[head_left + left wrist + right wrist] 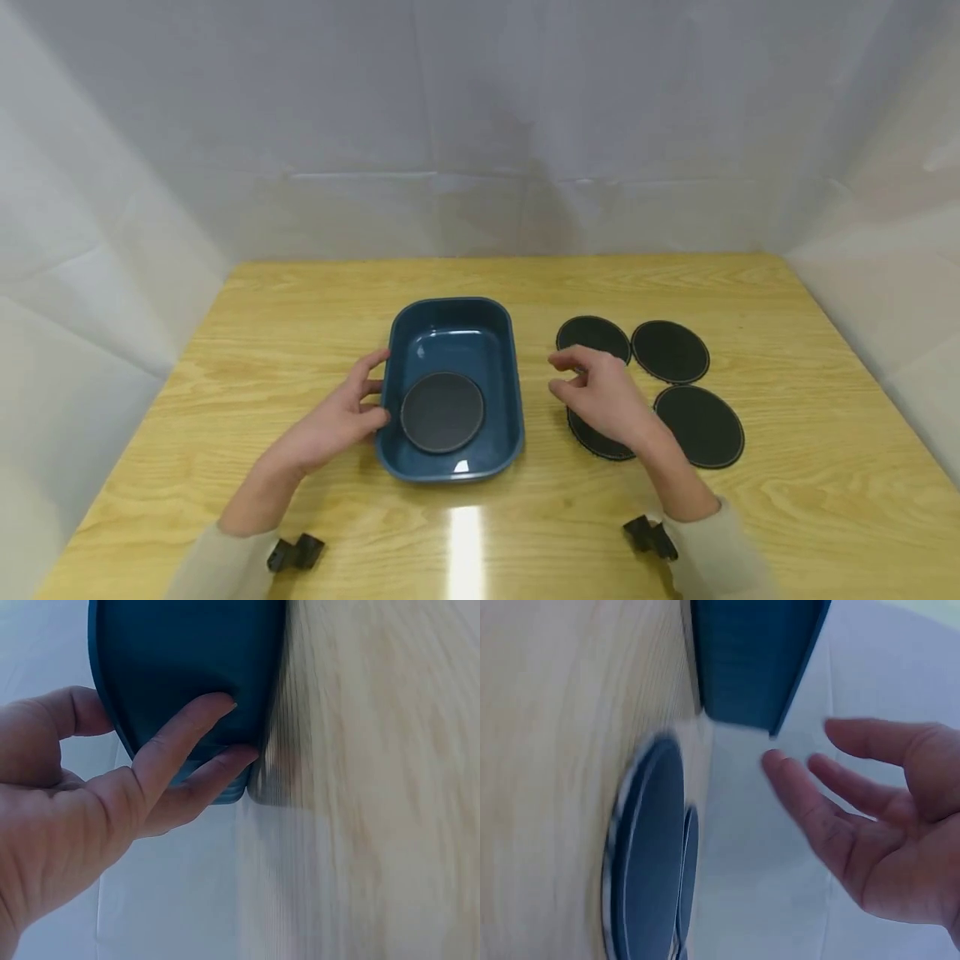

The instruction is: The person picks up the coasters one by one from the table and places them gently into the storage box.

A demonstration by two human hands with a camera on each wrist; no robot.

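Note:
A dark blue rectangular tray (pixel 516 392) stands mid-table with one round black coaster (pixel 442 412) lying flat in its near half. My left hand (pixel 378 387) rests against the tray's left outer wall. In the left wrist view its straight fingers (pixel 196 727) lie on the blue wall (pixel 187 652), with the thumb by the rim. My right hand (pixel 558 375) hovers empty just right of the tray, fingers loosely spread (pixel 802 761). It hangs above a black coaster (pixel 600 440), which it partly hides.
Several black coasters with pale stitched rims lie on the wooden table (pixel 787 500) to the right of the tray, among them one at the back (pixel 670 351) and one nearer (pixel 699 425). White cloth walls close in the table's far and side edges.

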